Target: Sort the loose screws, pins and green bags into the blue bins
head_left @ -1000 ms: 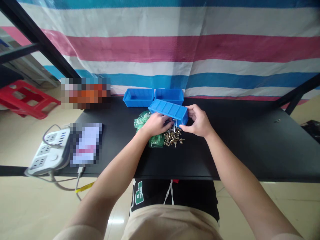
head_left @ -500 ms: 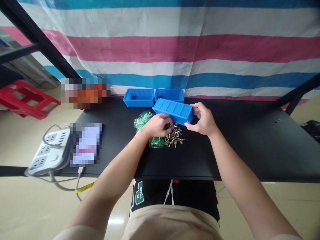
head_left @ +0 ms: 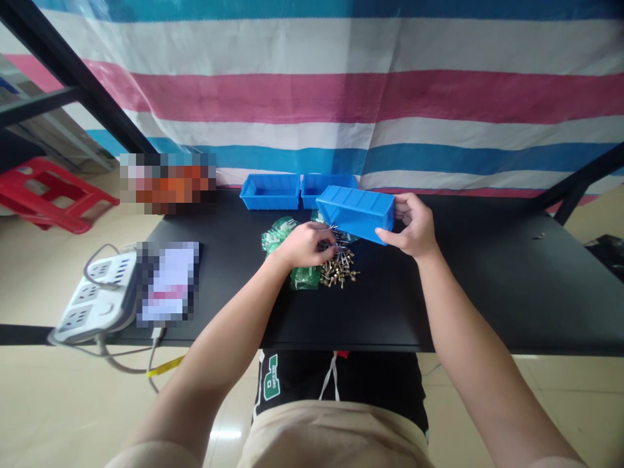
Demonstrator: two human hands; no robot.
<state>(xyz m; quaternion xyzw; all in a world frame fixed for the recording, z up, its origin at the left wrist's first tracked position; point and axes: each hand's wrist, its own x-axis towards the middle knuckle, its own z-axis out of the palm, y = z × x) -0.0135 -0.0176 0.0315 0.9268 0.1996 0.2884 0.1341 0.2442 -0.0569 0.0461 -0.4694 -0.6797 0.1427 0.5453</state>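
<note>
Black tabletop (head_left: 487, 292): right hand (head_left: 413, 226) holds blue bin (head_left: 353, 214) crosswise.

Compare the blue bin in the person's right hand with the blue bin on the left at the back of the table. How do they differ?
The held bin is gripped at its end by the right hand, while the rear bin sits untouched. The held bin tilts, showing its ribbed outside; the rear bin stands level, open side up. Both are long, bright blue plastic.

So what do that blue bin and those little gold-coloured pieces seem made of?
The blue bin looks like moulded plastic: matte, with ribs formed into its wall. The small pieces look like metal, glinting brass-yellow; whether solid brass or plated, I can't tell.
</note>
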